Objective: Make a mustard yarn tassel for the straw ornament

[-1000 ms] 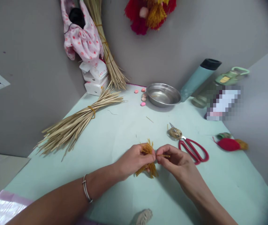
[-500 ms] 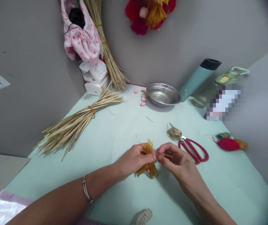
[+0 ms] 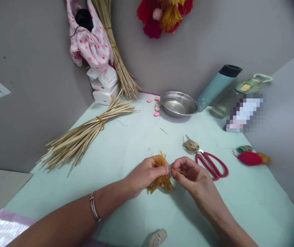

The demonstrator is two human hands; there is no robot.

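My left hand (image 3: 149, 175) is closed around a bunch of mustard-yellow yarn (image 3: 163, 181), whose loose strands stick out above and fan out below the fingers. Just to its right, my right hand (image 3: 190, 173) pinches a thin yellow strand (image 3: 179, 171) between thumb and fingertips. A narrow gap separates the two hands. Beyond the right hand lie scissors (image 3: 215, 164) with red handles, a tan coiled bundle (image 3: 191, 146) resting over their blades. The part of the yarn inside the left palm is hidden.
A bundle of straw (image 3: 85, 137) lies at the left, near stacked white boxes (image 3: 105, 89). Pink beads (image 3: 156, 114) sit beside a steel bowl (image 3: 179, 104). A blue-green tumbler (image 3: 217, 85) stands behind. A red tassel (image 3: 251, 158) lies right; a greyish lump (image 3: 158, 237) lies in front.
My hands have drawn slightly apart, the left one shifting a little to the left with the yarn. Both keep their grip. The things on the table stay where they were.
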